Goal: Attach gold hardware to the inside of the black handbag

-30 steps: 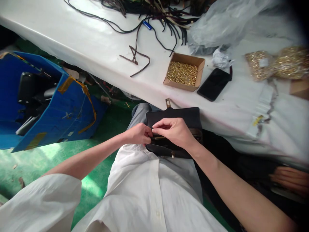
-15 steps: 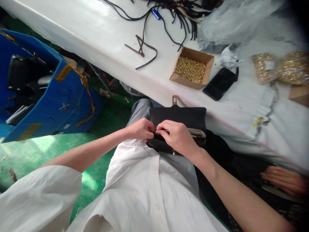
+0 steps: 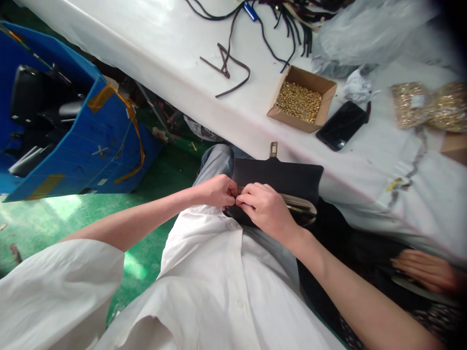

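A black bag (image 3: 277, 177) lies on my lap with its flap laid back, a gold metal clasp (image 3: 273, 149) at the flap's tip. My left hand (image 3: 222, 191) is closed at the bag's left end, its fingers pinched together. Against it, my right hand (image 3: 264, 206) pinches at the same spot, over the bag's opening. What the fingertips hold is too small and hidden to make out. Right of my right hand the bag's light inner lining and a gold edge show.
On the white table (image 3: 168, 63) are a cardboard box (image 3: 324, 107) of gold pieces, a black phone (image 3: 343, 125), cords (image 3: 239, 65) and bags of gold pieces (image 3: 408, 102). A blue bin (image 3: 105, 146) stands left. Another person's hand (image 3: 425, 270) is at right.
The view has shifted, so the table items appear farther right. My right hand's fingers have drawn closer together against my left hand, and more of the bag's lining shows.
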Tool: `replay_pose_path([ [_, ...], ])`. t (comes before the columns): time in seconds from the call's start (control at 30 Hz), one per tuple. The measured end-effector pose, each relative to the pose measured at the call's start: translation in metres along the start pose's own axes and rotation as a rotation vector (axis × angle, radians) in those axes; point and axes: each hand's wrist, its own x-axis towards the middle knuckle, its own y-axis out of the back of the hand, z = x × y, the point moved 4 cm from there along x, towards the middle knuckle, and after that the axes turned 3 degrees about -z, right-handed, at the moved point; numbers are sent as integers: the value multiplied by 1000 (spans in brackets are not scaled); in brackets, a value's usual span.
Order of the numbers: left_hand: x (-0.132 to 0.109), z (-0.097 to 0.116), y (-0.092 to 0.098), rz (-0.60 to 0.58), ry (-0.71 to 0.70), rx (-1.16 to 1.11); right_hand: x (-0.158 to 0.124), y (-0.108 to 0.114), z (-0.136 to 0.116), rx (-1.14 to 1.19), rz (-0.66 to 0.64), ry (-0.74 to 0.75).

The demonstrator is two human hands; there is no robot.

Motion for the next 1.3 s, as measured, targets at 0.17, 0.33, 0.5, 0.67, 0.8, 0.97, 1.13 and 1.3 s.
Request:
replay_pose_path([
  [0.17, -1, -5, 1, 24, -26, 66, 4, -13, 4, -164, -37, 46],
  [0.33, 0, -11, 4, 52, -52, 92, 3, -21, 7, -243, 40, 102],
  [0.5, 1, -13, 4, 82, -93, 95, -7, -30, 9, -208, 142, 43],
  [0.67, 4, -13, 2, 105, -91, 97, -13, -32, 8, -187, 167, -31],
  [0.8, 5, -13, 2, 116, -76, 105, -13, -32, 7, -220, 129, -17],
  [0.97, 4, -13, 3, 118, -82, 88, -10, -32, 5, -282, 87, -2],
  [1.13, 4, -16, 3, 126, -93, 68, -7, -33, 9, -175, 93, -10],
  [1.3, 3, -23, 2, 122, -84, 22, -1, -34, 16, -66, 94, -3],
])
